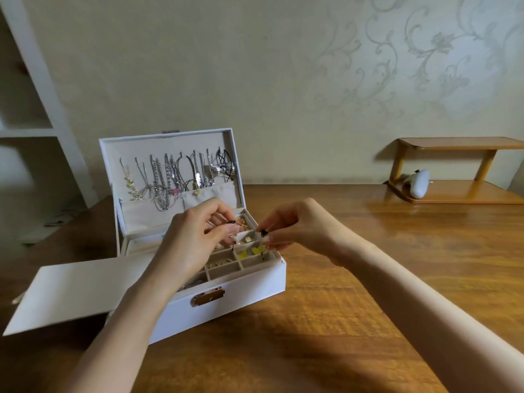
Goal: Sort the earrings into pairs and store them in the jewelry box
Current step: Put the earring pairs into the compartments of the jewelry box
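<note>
Progress: mid-task, by look of it. Jewelry box (pixel 226 285) open on desk (pixel 368 279), lid up. Yellow earrings (pixel 256 250) already paired in one compartment. Gold pieces in neighbouring compartments, too small to tell if matched. Left hand (pixel 192 239) pinches small dark earring (pixel 232 221) above back compartments. Right hand (pixel 295 225) pinches second dark earring (pixel 264 232) close by. Likely matching pair, not yet stored. At least one front compartment looks unfilled.
</note>
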